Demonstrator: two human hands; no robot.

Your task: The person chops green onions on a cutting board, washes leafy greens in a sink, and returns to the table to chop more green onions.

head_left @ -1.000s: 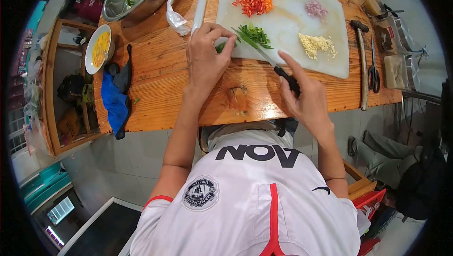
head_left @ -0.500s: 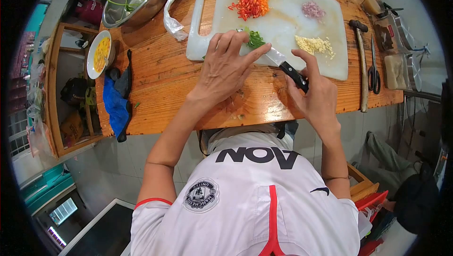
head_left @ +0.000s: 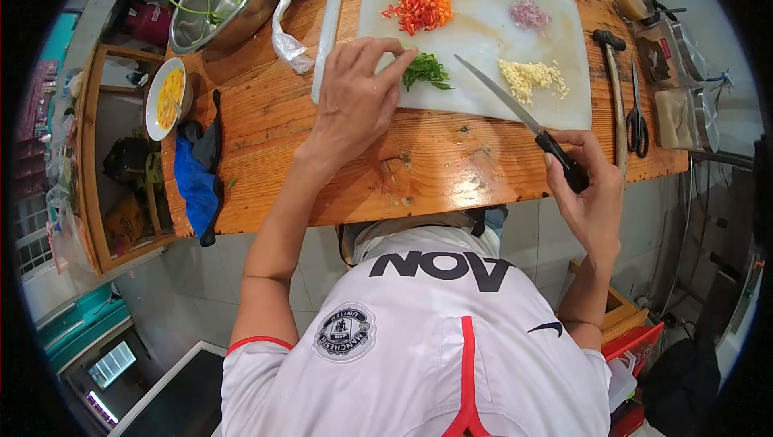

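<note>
In my right hand [head_left: 589, 183] is the black handle of a knife [head_left: 511, 103], its blade pointing up and left over the white cutting board [head_left: 483, 43]. My left hand [head_left: 358, 99] lies at the board's lower left with bent fingers, the fingertips beside a small heap of chopped greens [head_left: 427, 72]; whether they pinch anything is hidden. Also on the board are chopped red pepper [head_left: 420, 7], minced garlic [head_left: 531, 79] near the blade, and chopped pinkish onion [head_left: 529, 14].
A steel bowl [head_left: 225, 2] and plastic bag [head_left: 291, 14] stand at upper left. Near the left edge are a bowl of yellow liquid [head_left: 167, 101] and a blue cloth [head_left: 197, 179]. A hammer [head_left: 616, 91] and scissors [head_left: 637, 119] lie right of the board.
My right hand has moved right and down with the knife, whose blade has come away from the greens. My left hand has shifted left, uncovering more of the greens.
</note>
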